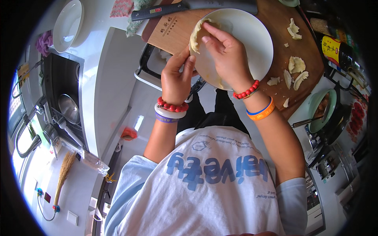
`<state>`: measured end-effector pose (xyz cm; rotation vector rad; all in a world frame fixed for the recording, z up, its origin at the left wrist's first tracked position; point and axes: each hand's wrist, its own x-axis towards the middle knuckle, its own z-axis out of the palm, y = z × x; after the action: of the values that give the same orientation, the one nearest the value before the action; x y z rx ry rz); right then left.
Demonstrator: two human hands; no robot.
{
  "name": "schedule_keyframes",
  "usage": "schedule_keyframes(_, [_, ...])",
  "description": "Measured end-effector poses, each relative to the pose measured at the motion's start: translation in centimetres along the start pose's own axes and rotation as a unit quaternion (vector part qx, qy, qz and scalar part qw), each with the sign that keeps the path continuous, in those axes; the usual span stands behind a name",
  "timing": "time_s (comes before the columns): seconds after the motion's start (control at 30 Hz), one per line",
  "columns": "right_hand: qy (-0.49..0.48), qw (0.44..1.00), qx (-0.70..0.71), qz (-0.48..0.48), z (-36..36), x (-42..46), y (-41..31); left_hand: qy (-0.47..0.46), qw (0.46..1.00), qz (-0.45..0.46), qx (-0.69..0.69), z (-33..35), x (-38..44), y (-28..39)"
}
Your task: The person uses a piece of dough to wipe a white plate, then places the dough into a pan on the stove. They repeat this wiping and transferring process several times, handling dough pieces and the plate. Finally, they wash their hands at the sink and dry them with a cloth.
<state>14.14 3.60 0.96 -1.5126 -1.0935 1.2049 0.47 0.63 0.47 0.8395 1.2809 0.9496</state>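
My left hand (178, 75) grips the left rim of a round white plate (257, 44) between thumb and fingers. Along that rim curves a ragged, pale yellow, dough-like strip (194, 38). The fingers of my right hand (229, 54) reach over the plate, index fingertip at the strip's inner side; whether they pinch it is hard to tell. Part of the plate's surface is hidden by this hand. Beneath the plate is a wooden cutting board (283, 50). On its right part lie several torn pale yellow pieces (296, 65) and small crumbs.
A cleaver with a black handle (161, 10) lies across the board's far edge. To the right are a sauce bottle (333, 50) and a green bowl (323, 115) holding food and a utensil. A white dish (68, 26) stands at far left, above a sink (63, 88).
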Motion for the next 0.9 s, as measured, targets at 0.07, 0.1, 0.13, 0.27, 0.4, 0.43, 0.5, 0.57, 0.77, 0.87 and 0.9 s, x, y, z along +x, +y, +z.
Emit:
schedule_keyframes(0.07, [-0.003,0.999,-0.026,-0.025,0.2,-0.2,0.3,-0.04,0.999,0.006,0.024,-1.1,0.1,-1.0])
schedule_keyframes(0.1, [-0.006,0.998,-0.039,-0.038,0.3,-0.3,0.4,-0.058,0.998,0.008,0.034,-1.5,0.1,-1.2])
schedule_keyframes(0.13, [-0.009,0.999,-0.029,-0.031,0.5,-0.3,0.3,-0.078,0.996,0.024,0.034,-1.7,0.0,-1.3])
schedule_keyframes(0.27, [-0.048,0.998,0.04,0.017,0.7,-0.6,-0.9,-0.139,0.989,0.056,0.018,-2.5,-0.3,-1.6])
schedule_keyframes(0.4, [-0.073,0.996,0.054,0.019,0.9,-0.8,-1.7,-0.169,0.984,0.05,-0.004,-2.7,0.1,-1.5])
schedule_keyframes(0.43, [-0.063,0.998,0.023,0.009,1.1,-0.9,-1.6,-0.167,0.985,0.051,0.0,-2.8,0.1,-1.7])
schedule_keyframes(0.5, [-0.044,0.998,-0.041,-0.012,1.7,-1.2,-1.3,-0.161,0.986,0.052,0.008,-3.0,0.1,-2.1])
schedule_keyframes(0.57, [-0.008,1.0,0.004,0.01,2.2,-1.0,-1.1,-0.159,0.986,0.038,-0.017,-2.8,0.1,-1.9])
schedule_keyframes(0.77, [-0.003,0.994,-0.061,-0.086,2.6,-0.5,0.1,-0.137,0.987,0.016,-0.085,-2.1,-0.4,-1.5])
schedule_keyframes(0.87, [-0.034,0.987,-0.108,-0.116,1.7,-0.3,0.2,-0.126,0.99,0.023,-0.065,-2.5,-0.2,-1.7])
schedule_keyframes(0.9, [-0.045,0.987,-0.112,-0.107,1.4,-0.4,-0.2,-0.126,0.99,0.017,-0.064,-2.7,-0.1,-1.6])
